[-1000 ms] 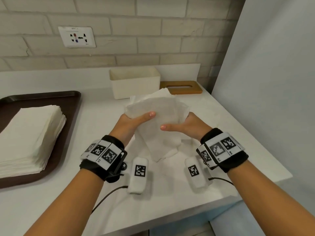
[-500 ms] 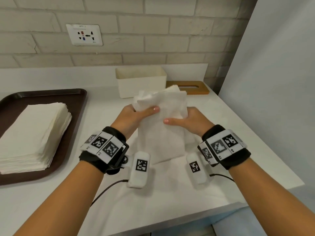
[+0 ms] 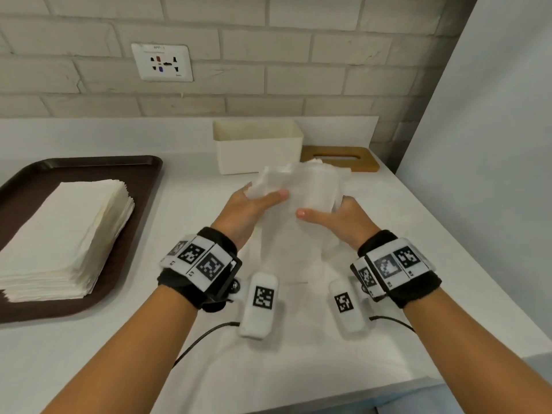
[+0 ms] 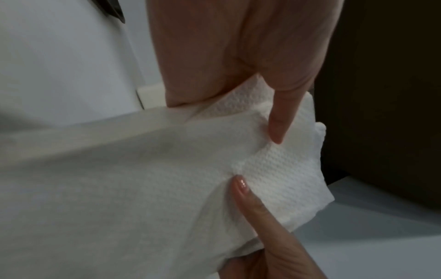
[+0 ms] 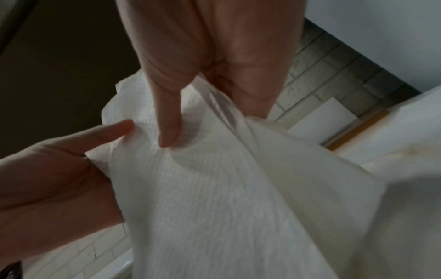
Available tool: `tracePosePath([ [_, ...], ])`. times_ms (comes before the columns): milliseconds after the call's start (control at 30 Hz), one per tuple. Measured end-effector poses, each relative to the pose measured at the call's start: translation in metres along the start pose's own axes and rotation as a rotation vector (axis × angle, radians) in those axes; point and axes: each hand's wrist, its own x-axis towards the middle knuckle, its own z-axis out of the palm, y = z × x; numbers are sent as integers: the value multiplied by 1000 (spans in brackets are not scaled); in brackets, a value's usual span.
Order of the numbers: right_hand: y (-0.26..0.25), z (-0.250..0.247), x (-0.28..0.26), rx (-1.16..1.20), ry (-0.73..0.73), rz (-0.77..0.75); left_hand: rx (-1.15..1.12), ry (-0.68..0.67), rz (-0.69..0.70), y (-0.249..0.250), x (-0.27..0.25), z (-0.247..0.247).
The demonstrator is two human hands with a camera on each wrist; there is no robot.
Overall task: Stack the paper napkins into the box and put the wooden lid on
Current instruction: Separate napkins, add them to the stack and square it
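Both hands hold a bundle of white paper napkins (image 3: 301, 201) above the counter, in front of the open white box (image 3: 258, 150). My left hand (image 3: 254, 201) grips its left side, thumb on top. My right hand (image 3: 334, 213) grips its right side the same way. The embossed napkins (image 4: 274, 169) fill the left wrist view, pinched between thumb and fingers. In the right wrist view the napkins (image 5: 214, 179) hang in folds from my fingers. The wooden lid (image 3: 340, 158) with its slot lies flat to the right of the box.
A dark brown tray (image 3: 89, 180) at the left carries a tall stack of napkins (image 3: 62, 234). A brick wall with a socket (image 3: 162, 62) runs behind the counter. A pale wall panel (image 3: 478, 174) closes off the right side.
The bundle has been folded narrower and carried forward, closer to the box. Both hands kept their grip and moved with it.
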Motion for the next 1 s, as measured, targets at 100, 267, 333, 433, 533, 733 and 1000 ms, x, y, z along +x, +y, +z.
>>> tracePosePath([
  [100, -19, -7, 9, 41, 38, -81, -58, 26, 92, 21, 3, 7],
  [267, -33, -26, 11, -146, -145, -58, -307, -51, 224, 44, 2, -1],
  [333, -28, -32, 8, -234, -163, -3, -298, -40, 202, 43, -1, -11],
  [433, -25, -46, 1, -299, -103, 3, -49, 87, 152, 32, -7, -31],
  [533, -27, -52, -5, -500, -94, -52, 285, 107, 77, 14, -18, -52],
  [733, -21, -27, -26, -737, -275, -162, 493, 38, -70, -13, -61, -59],
  [1000, 19, -20, -70, -288, -213, 23, 378, 173, -127, -48, -120, -76],
])
